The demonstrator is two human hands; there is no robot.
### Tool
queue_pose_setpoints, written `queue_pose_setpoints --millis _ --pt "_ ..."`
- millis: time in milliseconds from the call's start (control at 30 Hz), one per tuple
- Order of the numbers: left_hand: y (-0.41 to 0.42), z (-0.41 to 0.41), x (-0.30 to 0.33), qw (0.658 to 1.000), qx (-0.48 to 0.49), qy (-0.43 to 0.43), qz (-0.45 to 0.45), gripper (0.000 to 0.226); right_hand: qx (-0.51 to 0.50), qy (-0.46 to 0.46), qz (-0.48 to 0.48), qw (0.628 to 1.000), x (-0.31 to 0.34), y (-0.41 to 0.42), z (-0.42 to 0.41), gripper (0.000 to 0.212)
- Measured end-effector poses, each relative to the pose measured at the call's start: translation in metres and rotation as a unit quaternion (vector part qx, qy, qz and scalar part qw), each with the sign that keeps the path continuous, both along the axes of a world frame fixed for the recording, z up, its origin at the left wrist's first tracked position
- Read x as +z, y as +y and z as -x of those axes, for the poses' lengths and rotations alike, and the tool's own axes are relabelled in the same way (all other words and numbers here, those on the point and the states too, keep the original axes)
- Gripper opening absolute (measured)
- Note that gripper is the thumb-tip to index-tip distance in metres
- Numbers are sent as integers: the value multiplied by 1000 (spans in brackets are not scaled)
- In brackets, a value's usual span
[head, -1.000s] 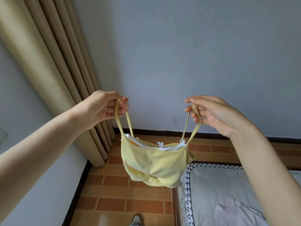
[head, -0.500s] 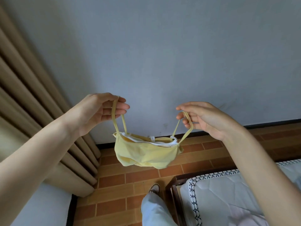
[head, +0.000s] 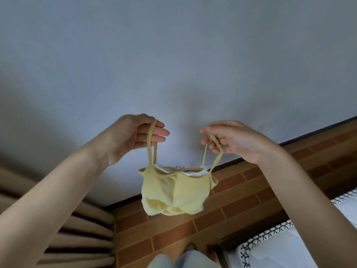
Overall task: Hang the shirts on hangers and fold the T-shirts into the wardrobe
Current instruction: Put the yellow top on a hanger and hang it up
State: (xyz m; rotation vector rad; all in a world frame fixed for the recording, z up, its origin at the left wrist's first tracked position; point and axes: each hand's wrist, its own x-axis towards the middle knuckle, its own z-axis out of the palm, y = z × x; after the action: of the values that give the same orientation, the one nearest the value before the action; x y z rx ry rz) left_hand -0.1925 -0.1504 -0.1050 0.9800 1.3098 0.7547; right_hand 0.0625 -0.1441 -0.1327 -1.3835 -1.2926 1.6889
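Both hands, my left hand (head: 133, 136) and right hand (head: 237, 140), pinch the yellow camisole's (head: 173, 192) straps before a grey wall (head: 173, 55); brick floor (head: 241, 200) below, bed (head: 289, 248) at four o'clock, curtain (head: 77, 238) at eight. Camisole hangs upright, hem down.

Left hand (head: 133, 138), right hand (head: 237, 141) holding yellow top (head: 173, 192) straps

1. A small yellow strappy top (head: 174, 192) hangs in the air in front of a pale wall, above the brick-tiled floor.
2. Its two thin yellow straps run upward, one to each side.
3. White lining shows along the neckline; the lower hem is bunched and crumpled.
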Motion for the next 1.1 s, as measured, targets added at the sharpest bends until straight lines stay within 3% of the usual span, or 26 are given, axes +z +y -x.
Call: queue_pose_setpoints --millis 267,467,667,833,967,1100 --pt "124 -68 -10 994 -105 -35 0 29 -121 13 15 992 -6 63 -54 21" --pt "219 -134 -18 981 -186 -58 0 27 -272 -12 19 962 -2 109 -93 18" --pt "291 -204 -13 962 -250 -106 15 24 -475 0 -30 879 12 137 -125 13" --pt "322 -263 -9 927 -356 -116 25 22 -617 -14 -68 784 13 134 -149 15" --pt "344 -305 -8 910 -390 -137 20 22 -685 -28 -90 722 13 134 -171 17" --pt "360 -351 -12 906 -397 -144 19 22 -715 -37 -93 692 12 141 -203 18"
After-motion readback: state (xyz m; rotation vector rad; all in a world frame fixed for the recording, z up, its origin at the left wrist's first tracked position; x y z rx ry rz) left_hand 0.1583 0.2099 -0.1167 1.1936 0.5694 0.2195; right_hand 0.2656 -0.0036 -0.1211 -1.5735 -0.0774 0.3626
